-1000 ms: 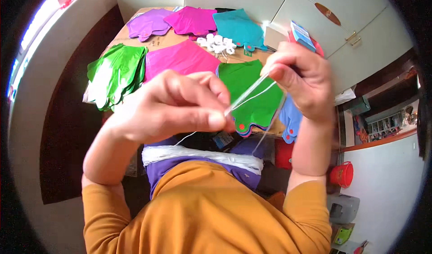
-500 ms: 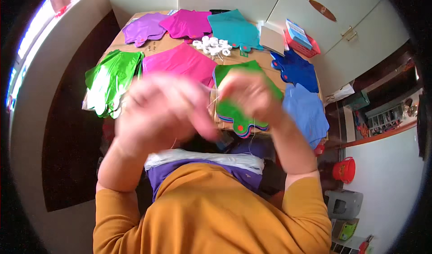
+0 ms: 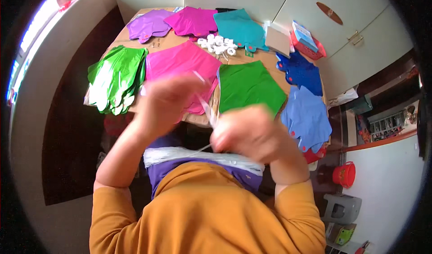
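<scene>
The left hand [image 3: 173, 94] is raised over the near edge of the pink stack [image 3: 180, 58], and the right hand [image 3: 247, 132] is lower and nearer, in front of the dark green stack [image 3: 249, 83]. A white strand [image 3: 207, 112] spans the gap between them, slanting down from left to right. The right fingers are curled in with the strand running to their tips; the left fingers are too blurred to tell how far they are closed or what they grip. A thinner length drops from the right hand toward the white skein [image 3: 163, 155] lying across the purple cloth [image 3: 162, 171] on the lap.

Between lap and near edge of the bench [image 3: 168, 44], a dark gap lies beneath the hands. On the bench, cardboard shows as a narrow channel between the pink and dark green stacks, and as a wider patch behind the shiny green stack [image 3: 119, 74], whose scalloped end reaches the near left edge. The light blue stack [image 3: 306, 112] lies along the right edge, just nearer than the dark blue stack [image 3: 301, 74]. White rings [image 3: 218, 43] bunch farther back, between the pink and teal [image 3: 238, 27] stacks.
</scene>
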Tool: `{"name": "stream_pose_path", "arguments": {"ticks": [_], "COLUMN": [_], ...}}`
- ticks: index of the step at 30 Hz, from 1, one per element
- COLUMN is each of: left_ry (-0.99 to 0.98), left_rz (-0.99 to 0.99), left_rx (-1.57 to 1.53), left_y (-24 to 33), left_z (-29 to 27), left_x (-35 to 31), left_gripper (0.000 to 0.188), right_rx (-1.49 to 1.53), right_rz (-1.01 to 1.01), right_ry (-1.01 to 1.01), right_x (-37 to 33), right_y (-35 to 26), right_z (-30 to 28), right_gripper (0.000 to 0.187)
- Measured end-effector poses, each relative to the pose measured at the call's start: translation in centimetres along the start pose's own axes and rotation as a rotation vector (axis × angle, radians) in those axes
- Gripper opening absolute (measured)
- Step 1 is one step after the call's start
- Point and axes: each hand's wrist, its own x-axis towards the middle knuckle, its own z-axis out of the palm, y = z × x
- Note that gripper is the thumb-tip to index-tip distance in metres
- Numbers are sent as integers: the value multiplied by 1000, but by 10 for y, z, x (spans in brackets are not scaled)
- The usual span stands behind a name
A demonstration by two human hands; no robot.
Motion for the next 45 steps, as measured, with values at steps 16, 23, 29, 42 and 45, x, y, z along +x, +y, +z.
{"name": "stream_pose_path", "arguments": {"ticks": [16, 23, 29, 42, 45], "left_ry": [127, 108, -143, 276, -19], "left_rz": [-191, -304, 16, -428, -104], "left_rx": [-685, -1003, -266, -702, -11], "left_y": [32, 55, 10, 18, 4], "left_z": [-20, -22, 8, -13, -20], "left_x": [-5, -3, -23, 2, 2], "left_gripper": [17, 14, 12, 12, 9], "right_rx": [-67, -23, 183, -7, -157], "right_rz": [84, 56, 43, 126, 103], "right_ry": [-103, 143, 277, -34, 84], "right_x": [-1, 10, 14, 2, 0], "right_y": [36, 41, 10, 28, 24], "right_z": [16, -7, -13, 11, -3], "right_gripper": [8, 10, 16, 16, 14]}}
